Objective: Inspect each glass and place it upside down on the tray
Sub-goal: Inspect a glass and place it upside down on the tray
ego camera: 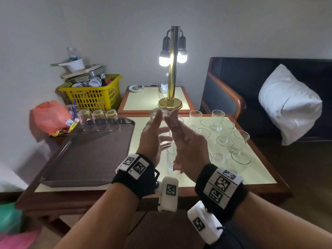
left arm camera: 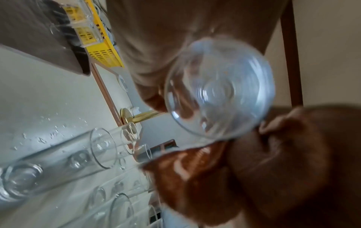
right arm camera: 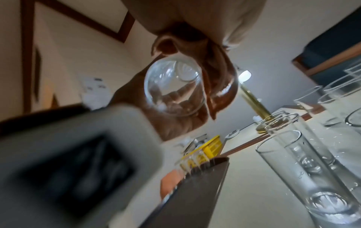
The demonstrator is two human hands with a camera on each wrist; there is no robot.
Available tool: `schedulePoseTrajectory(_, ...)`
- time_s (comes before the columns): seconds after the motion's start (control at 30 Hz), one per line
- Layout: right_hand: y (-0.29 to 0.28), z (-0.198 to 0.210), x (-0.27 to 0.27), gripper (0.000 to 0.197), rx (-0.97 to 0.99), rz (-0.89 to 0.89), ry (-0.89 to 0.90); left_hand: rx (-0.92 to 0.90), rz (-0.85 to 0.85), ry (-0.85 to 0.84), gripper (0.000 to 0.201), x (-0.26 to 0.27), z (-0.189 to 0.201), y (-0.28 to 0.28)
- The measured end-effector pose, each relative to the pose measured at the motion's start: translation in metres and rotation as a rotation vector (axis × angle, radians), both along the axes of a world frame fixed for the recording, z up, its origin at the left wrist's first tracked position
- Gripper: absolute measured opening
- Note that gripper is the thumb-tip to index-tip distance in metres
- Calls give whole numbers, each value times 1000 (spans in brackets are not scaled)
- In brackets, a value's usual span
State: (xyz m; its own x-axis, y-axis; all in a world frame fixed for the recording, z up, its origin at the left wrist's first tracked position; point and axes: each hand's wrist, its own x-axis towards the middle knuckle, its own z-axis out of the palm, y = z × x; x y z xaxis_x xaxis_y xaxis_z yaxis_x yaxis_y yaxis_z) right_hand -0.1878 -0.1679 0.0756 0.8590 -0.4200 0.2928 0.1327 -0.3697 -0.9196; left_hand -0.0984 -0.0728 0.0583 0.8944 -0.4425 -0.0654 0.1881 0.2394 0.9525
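Both hands hold one clear glass (ego camera: 162, 113) (left arm camera: 218, 89) (right arm camera: 173, 89) up above the table, its base pointing away and its mouth toward me. My left hand (ego camera: 150, 135) (left arm camera: 156, 46) grips its left side, thumb across the front. My right hand (ego camera: 186, 146) (right arm camera: 216, 77) wraps the right side. A brown tray (ego camera: 89, 159) lies to the left, with three glasses upside down (ego camera: 98, 120) along its far edge. Several upright glasses (ego camera: 223, 141) stand on the table (ego camera: 258, 177) to the right, one (ego camera: 170, 159) just under my hands.
A lit brass lamp (ego camera: 172, 69) stands on a side table (ego camera: 142, 99) behind. A yellow basket (ego camera: 93, 94) full of items and an orange bag (ego camera: 50, 115) sit at the back left. A dark sofa (ego camera: 251, 78) with a white pillow (ego camera: 289, 105) is on the right. Water drops dot the tabletop (left arm camera: 48, 135).
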Motion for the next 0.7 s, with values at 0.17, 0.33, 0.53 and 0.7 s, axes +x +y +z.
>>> schedulePoseTrajectory(0.17,-20,5,13,46,-40,-141,-13,58,-107,-16,55,-1,-1,-1)
schedulePoseTrajectory(0.33,-10,0,5,38,22,-30,-14,17,-75,69,44,-2,1,-5)
schedulePoseTrajectory(0.53,-7,-1,1,35,32,7,-21,4,27,-41,59,-1,0,-6)
schedulePoseTrajectory(0.7,-25,2,15,39,10,-109,-40,36,-49,-33,56,-4,0,-4)
